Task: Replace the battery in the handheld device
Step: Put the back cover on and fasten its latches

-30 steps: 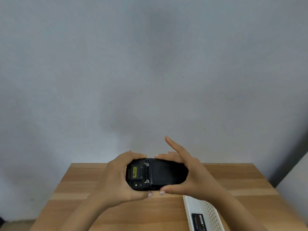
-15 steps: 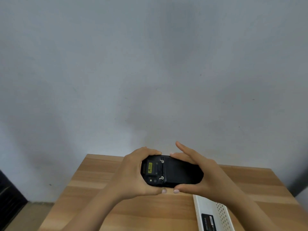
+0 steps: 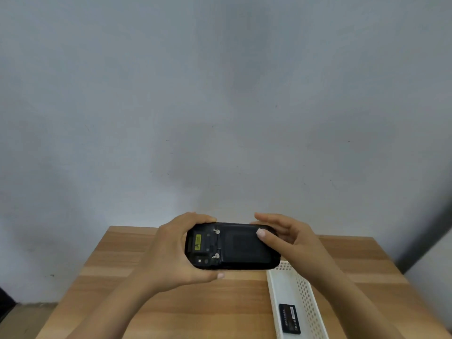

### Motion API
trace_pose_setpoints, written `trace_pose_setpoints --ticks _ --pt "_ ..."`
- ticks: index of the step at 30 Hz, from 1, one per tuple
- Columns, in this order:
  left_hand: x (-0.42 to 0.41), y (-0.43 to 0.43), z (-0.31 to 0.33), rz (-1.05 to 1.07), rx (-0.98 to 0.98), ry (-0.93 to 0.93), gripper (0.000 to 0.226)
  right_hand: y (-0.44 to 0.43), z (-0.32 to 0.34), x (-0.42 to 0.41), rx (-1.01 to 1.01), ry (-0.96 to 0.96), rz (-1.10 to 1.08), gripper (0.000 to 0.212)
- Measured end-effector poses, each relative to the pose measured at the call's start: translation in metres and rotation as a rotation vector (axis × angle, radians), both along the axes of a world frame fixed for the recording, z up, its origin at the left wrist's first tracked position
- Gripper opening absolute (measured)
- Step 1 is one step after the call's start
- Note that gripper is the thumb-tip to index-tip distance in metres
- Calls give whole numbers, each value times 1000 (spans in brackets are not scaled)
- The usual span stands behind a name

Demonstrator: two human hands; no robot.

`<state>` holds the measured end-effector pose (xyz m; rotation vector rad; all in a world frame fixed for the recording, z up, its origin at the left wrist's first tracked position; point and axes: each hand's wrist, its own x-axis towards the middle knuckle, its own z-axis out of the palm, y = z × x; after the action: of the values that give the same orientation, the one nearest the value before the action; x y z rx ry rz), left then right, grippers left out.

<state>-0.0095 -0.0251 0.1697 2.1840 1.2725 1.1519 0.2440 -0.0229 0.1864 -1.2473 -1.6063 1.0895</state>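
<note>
A black handheld device is held lengthwise above the table, back side up, showing a yellow label and two small metal latches near its left end. My left hand grips that left end, fingers over the top edge and thumb under the bottom edge. My right hand is at the right end, its thumb resting on the back cover and its fingers behind the far edge. A black battery lies in a white perforated tray at the lower right.
The wooden table stands against a plain grey wall. The tray runs along the table's right part, under my right forearm. Floor shows past the table's left edge.
The view has tilted down, so the table and tray show more. My right thumb has moved from the device's lower edge onto the back cover. My left hand keeps its grip.
</note>
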Motion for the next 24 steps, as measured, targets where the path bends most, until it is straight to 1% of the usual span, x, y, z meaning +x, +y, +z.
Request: trace_pose_setpoints --ticks 3,7,13,16,19,20,22,24 --pt "2 -3 1 0 6 1 77 -1 -1 1 -16 17 -32 30" --pt "3 -6 3 -4 -5 8 77 -1 -1 3 -19 29 -22 30" --pt "2 -5 5 -14 -22 34 79 -1 1 4 23 -72 -29 21" --pt "3 -2 9 -43 -11 71 78 2 10 1 23 -194 72 22" --pt "6 1 18 -102 -1 117 77 10 25 -7 -24 -350 221 21" --pt "7 3 21 -125 7 141 77 14 29 -9 -46 -369 269 21" --pt "7 7 27 -163 22 175 78 19 35 -11 -87 -330 311 21" --pt "5 13 32 -184 39 180 83 20 35 -9 -99 -228 279 19"
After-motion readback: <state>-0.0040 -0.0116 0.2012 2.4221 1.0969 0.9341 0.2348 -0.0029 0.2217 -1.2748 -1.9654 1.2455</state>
